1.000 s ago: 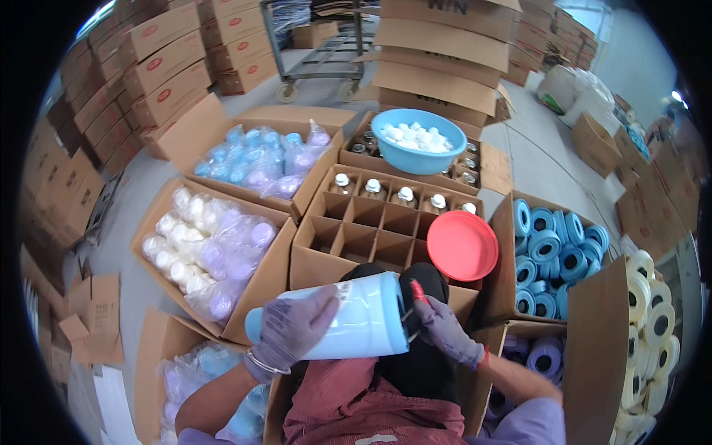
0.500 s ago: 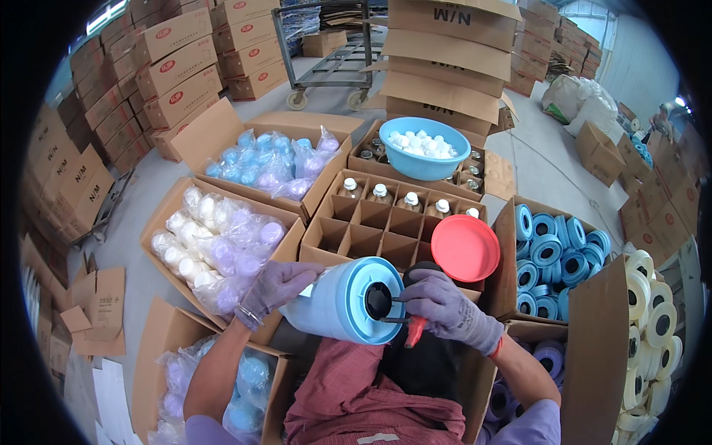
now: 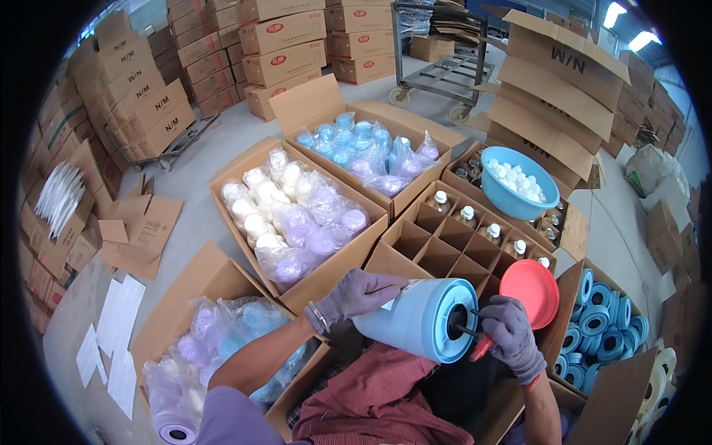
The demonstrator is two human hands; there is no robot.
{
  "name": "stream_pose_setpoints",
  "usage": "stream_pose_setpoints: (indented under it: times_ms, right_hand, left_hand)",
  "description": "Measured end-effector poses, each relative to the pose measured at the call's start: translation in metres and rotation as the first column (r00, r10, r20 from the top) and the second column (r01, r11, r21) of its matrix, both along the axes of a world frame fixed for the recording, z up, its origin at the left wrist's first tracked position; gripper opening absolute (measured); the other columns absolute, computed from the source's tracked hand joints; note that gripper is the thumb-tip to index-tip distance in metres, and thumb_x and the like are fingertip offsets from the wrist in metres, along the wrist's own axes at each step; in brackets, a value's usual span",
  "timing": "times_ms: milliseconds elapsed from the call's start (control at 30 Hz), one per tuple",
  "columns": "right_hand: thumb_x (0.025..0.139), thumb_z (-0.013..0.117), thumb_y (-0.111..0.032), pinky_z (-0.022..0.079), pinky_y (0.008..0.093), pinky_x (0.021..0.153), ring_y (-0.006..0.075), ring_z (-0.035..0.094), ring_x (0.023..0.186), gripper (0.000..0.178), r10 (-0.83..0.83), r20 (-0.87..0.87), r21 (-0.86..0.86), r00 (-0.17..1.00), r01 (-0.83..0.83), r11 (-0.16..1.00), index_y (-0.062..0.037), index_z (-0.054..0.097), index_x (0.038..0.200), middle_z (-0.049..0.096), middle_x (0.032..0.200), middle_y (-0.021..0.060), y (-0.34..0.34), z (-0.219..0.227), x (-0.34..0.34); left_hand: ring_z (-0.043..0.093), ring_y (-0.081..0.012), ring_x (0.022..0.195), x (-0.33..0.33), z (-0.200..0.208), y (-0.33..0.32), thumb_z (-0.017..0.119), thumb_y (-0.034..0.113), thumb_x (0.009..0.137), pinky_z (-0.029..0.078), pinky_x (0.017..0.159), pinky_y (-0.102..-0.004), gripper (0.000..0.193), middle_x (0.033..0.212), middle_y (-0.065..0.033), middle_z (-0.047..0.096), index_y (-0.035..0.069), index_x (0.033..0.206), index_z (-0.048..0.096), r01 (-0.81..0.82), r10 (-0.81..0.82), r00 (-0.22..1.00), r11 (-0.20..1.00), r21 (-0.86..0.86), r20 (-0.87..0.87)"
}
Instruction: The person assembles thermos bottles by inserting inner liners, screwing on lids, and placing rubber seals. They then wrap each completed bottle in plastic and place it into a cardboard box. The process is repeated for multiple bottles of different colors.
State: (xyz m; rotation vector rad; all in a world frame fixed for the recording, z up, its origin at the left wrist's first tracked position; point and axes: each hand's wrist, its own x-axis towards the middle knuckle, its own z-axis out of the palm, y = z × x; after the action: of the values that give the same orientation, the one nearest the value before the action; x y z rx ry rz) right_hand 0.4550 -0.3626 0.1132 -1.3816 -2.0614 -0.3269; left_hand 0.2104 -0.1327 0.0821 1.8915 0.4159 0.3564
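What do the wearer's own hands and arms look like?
Left hand and right hand: greyish-purple fabric gloves. A silver-coloured bracelet circles the left wrist, a thin red band the right. Left forearm: bare below a plain purple sleeve. No cables visible.

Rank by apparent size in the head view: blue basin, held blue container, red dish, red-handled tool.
Held blue container
Blue basin
Red dish
Red-handled tool
The container may look larger through nearness.

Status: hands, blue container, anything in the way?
Left hand on blue container. Right hand gripping red-handled tool at container's black centre. Red dish beyond right hand; tool looks unblocked.
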Motion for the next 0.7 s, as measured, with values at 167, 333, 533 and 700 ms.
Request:
stream_pose_setpoints:
  times_ms: [167, 333, 533, 700]
  right_hand:
    - [0.075, 0.073, -0.013, 0.052, 0.0469, 0.089, 0.0303, 0.064, 0.092, 0.028, 0.092, 0.057, -0.015, 0.994, -0.091, 0.996, -0.0082, 0.056, 0.097, 0.062, 0.106, 0.0103, 0.004, 0.008, -0.01]
    - [0.085, 0.068, -0.02, 0.051, 0.0414, 0.075, 0.0326, 0.064, 0.082, 0.022, 0.027, -0.047, -0.137, 0.999, -0.033, 0.99, -0.0065, 0.056, 0.098, 0.062, 0.099, 0.0128, 0.006, -0.006, -0.012]
    - [0.096, 0.059, -0.026, 0.047, 0.0424, 0.06, 0.0382, 0.06, 0.066, 0.026, -0.542, -0.546, -0.417, 0.639, 0.354, 0.837, 0.0, 0.054, 0.098, 0.056, 0.072, 0.019, -0.002, -0.038, -0.047]
    - [0.099, 0.06, -0.034, 0.047, 0.0296, 0.055, 0.014, 0.059, 0.059, 0.029, -0.693, -0.699, -0.708, 0.176, -0.034, 0.706, -0.0045, 0.059, 0.098, 0.06, 0.072, 0.0041, -0.025, -0.035, -0.062]
  left_hand:
    - [0.065, -0.0051, 0.082, 0.0, 0.006, 0.0, 0.063, 0.025, 0.097, 0.052, 0.079, -0.023, 0.033, 0.098, -0.0044, 0.075, 0.006, 0.124, 0.068, 0.003, -0.001, 0.999, 0.999, 0.048, -0.042]
    - [0.072, -0.011, 0.076, -0.003, -0.002, -0.001, 0.063, 0.021, 0.095, 0.054, 0.072, -0.024, 0.028, 0.087, -0.0091, 0.075, 0.007, 0.118, 0.071, -0.026, -0.005, 0.994, 0.961, 0.274, 0.112]
    - [0.071, -0.0268, 0.07, 0.001, 0.011, -0.037, 0.065, 0.027, 0.094, 0.055, 0.063, -0.0323, 0.022, 0.078, -0.0121, 0.07, 0.012, 0.107, 0.073, -0.188, 0.217, 0.976, 0.809, 0.558, 0.015]
    - [0.064, -0.0302, 0.06, -0.008, 0.013, -0.044, 0.057, 0.035, 0.097, 0.05, 0.056, -0.0393, 0.023, 0.067, -0.0126, 0.063, 0.014, 0.097, 0.067, -0.023, 0.148, 0.98, 0.749, 0.662, -0.133]
